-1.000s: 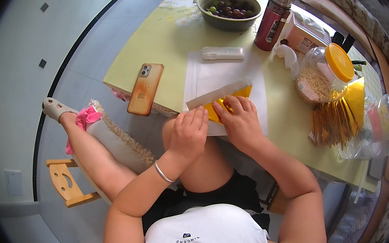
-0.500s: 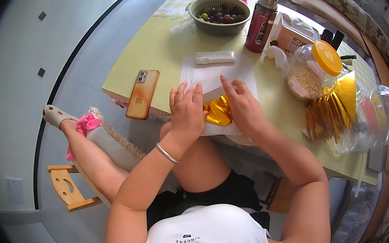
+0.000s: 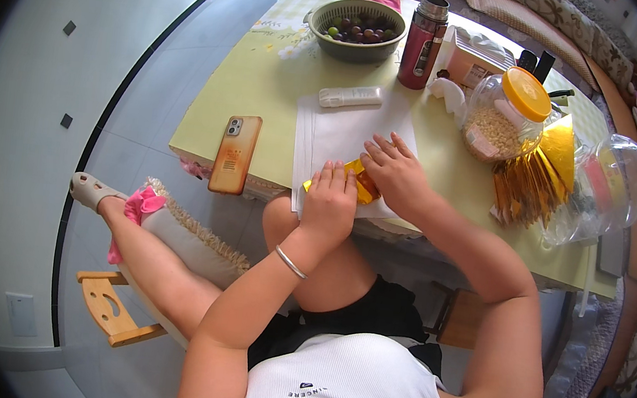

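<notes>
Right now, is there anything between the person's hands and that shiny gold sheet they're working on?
Nothing visible does. The left hand and the right hand both rest directly on the gold sheet, which lies on white paper at the near edge of the table. The phone and the jar sit off to the sides.

Both forearms came up from the lower edge and met at the near edge of the table (image 3: 266, 106). The left hand (image 3: 330, 204) lay palm down, fingers straight and pressed flat, a bangle on its wrist. The right hand (image 3: 396, 172) lay just beside it, also palm down, fingers spread and angled toward the left, the elbow bent out to the right.
</notes>
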Available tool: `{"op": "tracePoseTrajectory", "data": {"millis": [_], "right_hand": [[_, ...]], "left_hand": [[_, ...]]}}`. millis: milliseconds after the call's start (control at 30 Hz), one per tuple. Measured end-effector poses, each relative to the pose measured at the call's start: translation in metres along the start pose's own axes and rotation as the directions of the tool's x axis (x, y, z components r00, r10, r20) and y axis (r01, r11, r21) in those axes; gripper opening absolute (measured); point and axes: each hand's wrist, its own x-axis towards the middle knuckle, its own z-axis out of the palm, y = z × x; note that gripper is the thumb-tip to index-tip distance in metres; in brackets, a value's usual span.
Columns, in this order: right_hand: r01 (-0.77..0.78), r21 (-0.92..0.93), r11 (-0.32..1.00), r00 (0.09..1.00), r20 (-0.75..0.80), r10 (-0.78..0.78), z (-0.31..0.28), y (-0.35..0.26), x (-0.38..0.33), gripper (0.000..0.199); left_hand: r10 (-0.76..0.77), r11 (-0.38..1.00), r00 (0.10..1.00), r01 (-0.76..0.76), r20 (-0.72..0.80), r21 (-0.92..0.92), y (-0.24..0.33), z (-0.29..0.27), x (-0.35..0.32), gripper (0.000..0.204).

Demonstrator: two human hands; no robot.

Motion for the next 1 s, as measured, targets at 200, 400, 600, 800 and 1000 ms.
{"op": "tracePoseTrajectory", "data": {"millis": [200, 400, 600, 800, 1000], "right_hand": [[0.088, -0.006, 0.996, 0.993, 0.078, -0.088, -0.013, 0.033, 0.009, 0.031], [0.135, 0.078, 0.988, 0.99, 0.017, -0.136, -0.004, 0.058, 0.004, 0.017], [-0.014, 0.293, 0.956, 0.991, -0.122, 0.052, 0.003, 0.077, -0.001, 0.01], [0.188, -0.045, 0.981, 0.972, -0.137, -0.192, -0.006, 0.08, -0.008, 0.005], [0.132, -0.134, 0.982, 0.99, -0.021, -0.136, -0.006, 0.068, -0.007, 0.01]], "left_hand": [[0.113, 0.98, 0.988, -0.093, 0.106, -0.175, -0.018, -0.002, 0.003, 0.052], [0.141, 0.964, 0.969, -0.087, 0.203, -0.252, -0.032, -0.008, 0.015, 0.06], [0.111, 0.949, 0.975, -0.047, 0.191, -0.312, -0.033, -0.007, 0.013, 0.062], [0.122, 0.948, 0.974, -0.057, 0.192, -0.314, -0.033, -0.007, 0.011, 0.062], [0.121, 0.959, 0.971, -0.061, 0.205, -0.277, -0.031, -0.008, 0.011, 0.063]]}}
